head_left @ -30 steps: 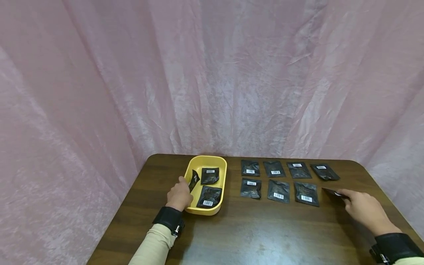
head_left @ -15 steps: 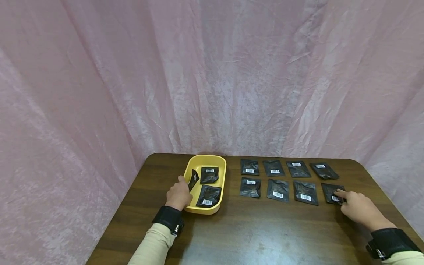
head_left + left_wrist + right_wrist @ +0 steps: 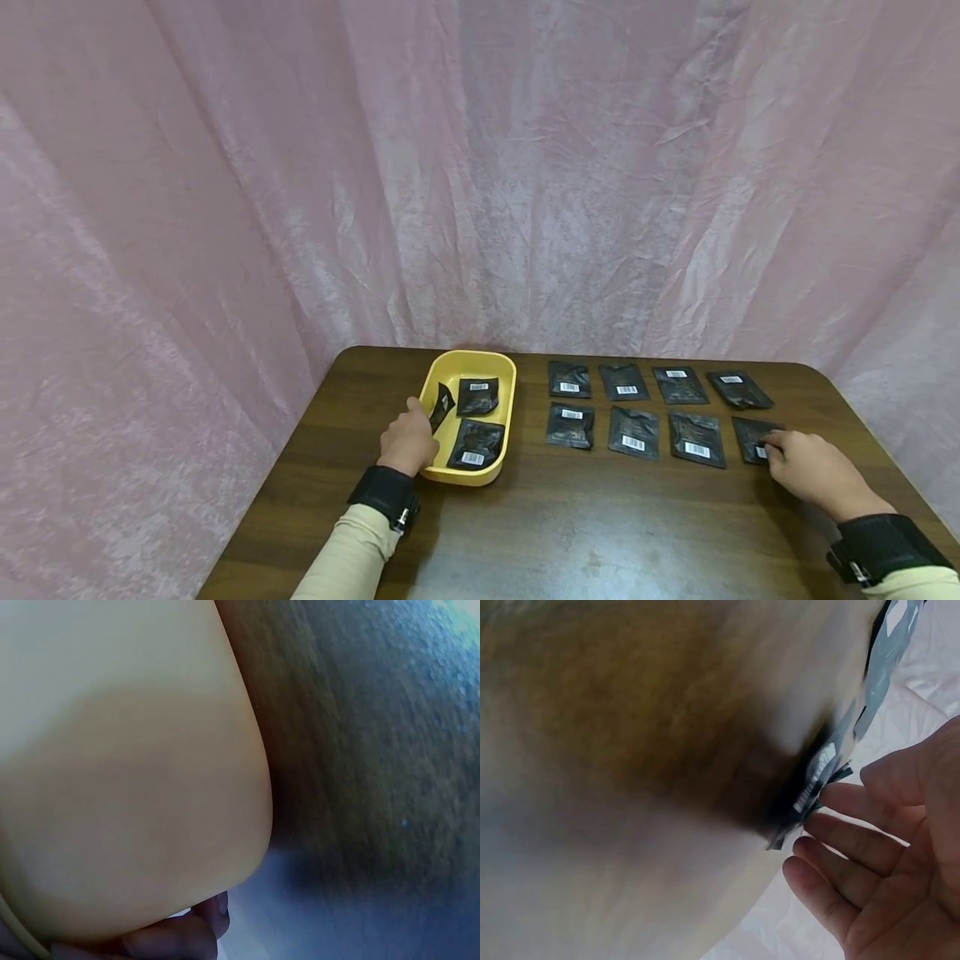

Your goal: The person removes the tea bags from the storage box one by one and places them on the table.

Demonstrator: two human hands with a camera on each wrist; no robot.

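At the left side of the yellow plastic bin (image 3: 508, 417), my left hand (image 3: 408, 440) grips its rim. In the left wrist view, curled fingers (image 3: 176, 937) show along the wall of the bin. A flat black sachet (image 3: 750, 439) with a barcode label lies at the right end of the front row. My right hand (image 3: 813, 471) touches its right side and covers part of it. Seen from the right wrist, the fingers (image 3: 844, 870) are extended and slightly bent at the sachet's edge, the thumb apart from them. Inside the bin are three similar sachets (image 3: 477, 444).
Several more black sachets (image 3: 633, 432) lie in two rows on the brown wooden table (image 3: 570, 533), right of the bin. A pink curtain (image 3: 525, 208) hangs behind the table's far edge.
The sachet tilted up in my right hand a second ago is now flat on the table, completing the front row's right end. My left hand stays at the bin.
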